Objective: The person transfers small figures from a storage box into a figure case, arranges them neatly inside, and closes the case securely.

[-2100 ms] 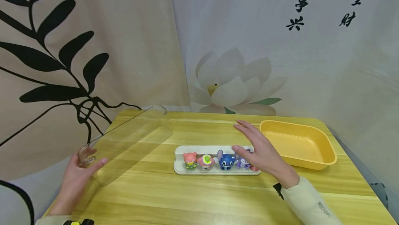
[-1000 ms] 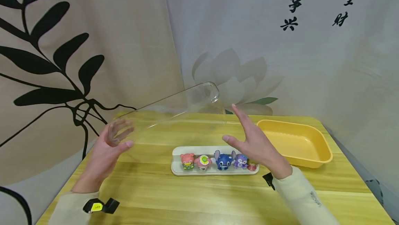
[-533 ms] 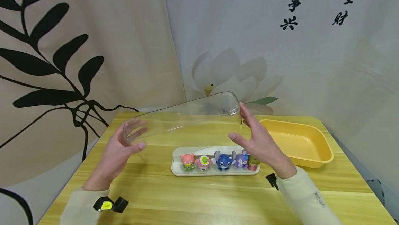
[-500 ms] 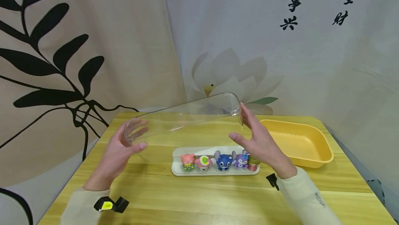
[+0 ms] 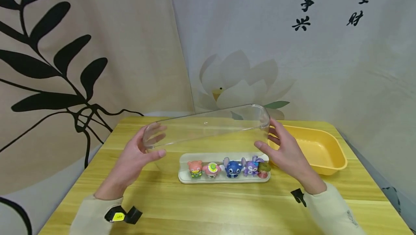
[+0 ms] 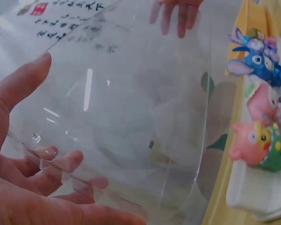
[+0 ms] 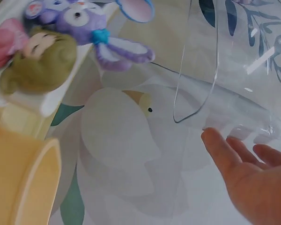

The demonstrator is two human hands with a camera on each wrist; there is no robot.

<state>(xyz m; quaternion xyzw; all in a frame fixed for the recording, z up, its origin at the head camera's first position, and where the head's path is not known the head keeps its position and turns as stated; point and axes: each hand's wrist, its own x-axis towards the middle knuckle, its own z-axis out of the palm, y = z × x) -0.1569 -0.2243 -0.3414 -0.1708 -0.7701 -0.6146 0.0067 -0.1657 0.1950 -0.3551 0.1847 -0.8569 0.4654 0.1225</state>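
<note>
My left hand (image 5: pixel 134 161) grips the left end of a long clear plastic cover (image 5: pixel 208 128), fingers behind it and thumb toward me. At the other end my right hand (image 5: pixel 289 153) holds it, fingertips against the end wall in the right wrist view. The cover is raised and tilted, its right end higher and farther back. Below and in front of it lies a narrow white tray (image 5: pixel 184 178). Several small toy figures stand in a row on it, among them a pink bear (image 5: pixel 195 169), a blue long-eared figure (image 5: pixel 233 167) and a purple rabbit-like figure (image 5: pixel 251 167).
A yellow plastic basin (image 5: pixel 325 171) stands at the right of the wooden table (image 5: pixel 195 209), just behind my right hand. Printed cloth (image 5: pixel 136 47) hangs behind the table's back edge. A black cable (image 5: pixel 22 206) curves at the lower left.
My left hand has brought the cover from the left toward the middle, then farther right and lower. My right hand has moved slightly right and now holds the cover's right end.
</note>
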